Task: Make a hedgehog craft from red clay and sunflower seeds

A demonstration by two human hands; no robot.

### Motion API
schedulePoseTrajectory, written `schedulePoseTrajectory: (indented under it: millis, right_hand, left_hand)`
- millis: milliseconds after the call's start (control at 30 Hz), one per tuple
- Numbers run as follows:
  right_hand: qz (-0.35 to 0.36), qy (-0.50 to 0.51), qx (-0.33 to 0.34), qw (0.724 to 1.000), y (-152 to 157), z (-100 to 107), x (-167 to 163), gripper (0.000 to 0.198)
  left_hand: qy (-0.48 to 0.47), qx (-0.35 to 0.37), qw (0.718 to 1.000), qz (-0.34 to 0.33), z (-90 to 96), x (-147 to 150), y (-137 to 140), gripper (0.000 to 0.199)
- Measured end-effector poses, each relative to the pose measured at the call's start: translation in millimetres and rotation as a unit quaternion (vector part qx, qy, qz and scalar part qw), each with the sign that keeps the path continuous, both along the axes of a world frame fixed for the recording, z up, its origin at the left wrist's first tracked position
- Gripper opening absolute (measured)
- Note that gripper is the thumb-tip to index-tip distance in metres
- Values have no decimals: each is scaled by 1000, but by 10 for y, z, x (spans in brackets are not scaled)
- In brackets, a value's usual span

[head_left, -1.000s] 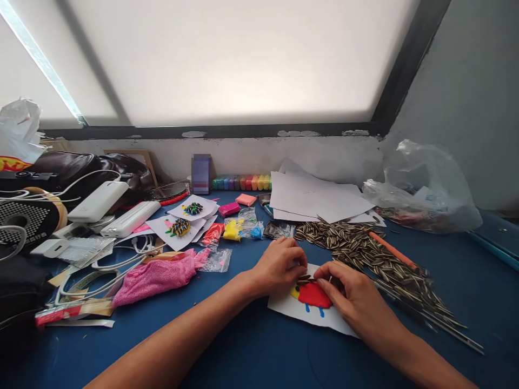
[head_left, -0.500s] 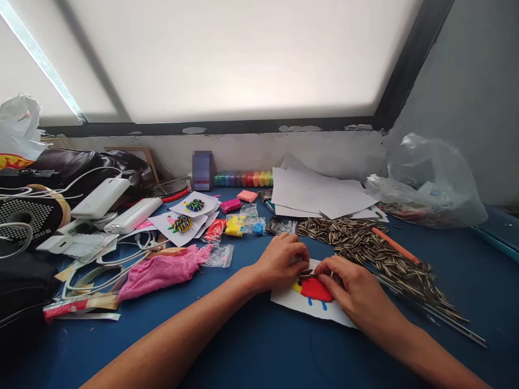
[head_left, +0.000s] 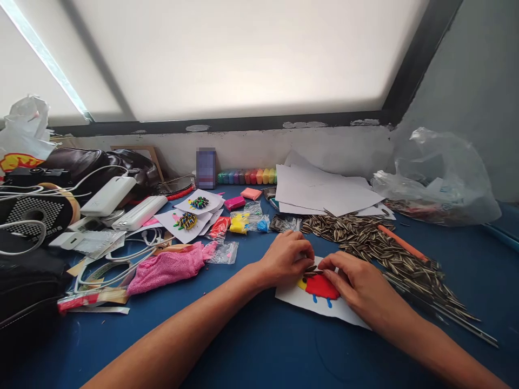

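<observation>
A sheet of white paper [head_left: 292, 293] lies on the blue table, bearing a flat red clay body [head_left: 323, 287] with a yellow head and blue legs. Dark striped sunflower seeds [head_left: 312, 271] stand along the top edge of the red clay, between my fingertips. My right hand [head_left: 354, 281] comes in from the right, its thumb and forefinger pinched on a seed at the clay. From the left my left hand [head_left: 288, 258] reaches to the same spot with curled fingers; its fingertips close at the seeds, and what they grip is partly hidden.
A large heap of sunflower seeds [head_left: 389, 256] spreads to the right, with an orange stick [head_left: 402, 243] and thin metal rods [head_left: 466, 323]. Behind are stacked white paper [head_left: 324, 190] and clay packets [head_left: 240, 222]. Finished seed-and-clay figures [head_left: 185, 221], a pink cloth [head_left: 168, 268] and cables crowd the left.
The whole view has shifted slightly, so things sit a little farther right. Both hands stay at the top of the red clay, with hardly any finger movement.
</observation>
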State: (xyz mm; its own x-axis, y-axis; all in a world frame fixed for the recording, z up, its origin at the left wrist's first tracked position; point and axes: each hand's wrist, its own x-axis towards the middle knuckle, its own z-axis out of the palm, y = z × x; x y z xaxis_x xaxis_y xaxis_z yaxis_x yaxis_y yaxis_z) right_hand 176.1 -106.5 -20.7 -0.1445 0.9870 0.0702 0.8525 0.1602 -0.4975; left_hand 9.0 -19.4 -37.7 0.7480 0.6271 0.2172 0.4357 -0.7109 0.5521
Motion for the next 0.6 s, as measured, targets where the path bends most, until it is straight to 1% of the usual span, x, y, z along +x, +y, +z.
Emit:
schedulePoseTrajectory:
  millis: [267, 500, 600]
  right_hand:
    - [-22, 23, 42, 999, -6, 35, -2, 20]
    - [-8, 10, 34, 999, 81, 83, -48, 20]
    - [-6, 2, 17, 1000, 104, 82, -63, 19]
  left_hand:
    - [-16, -10, 1000, 3, -18, 2, 2, 3]
    - [-50, -45, 997, -22, 2, -60, 38, 2]
    - [-61, -55, 996, -39, 1, -78, 59, 2]
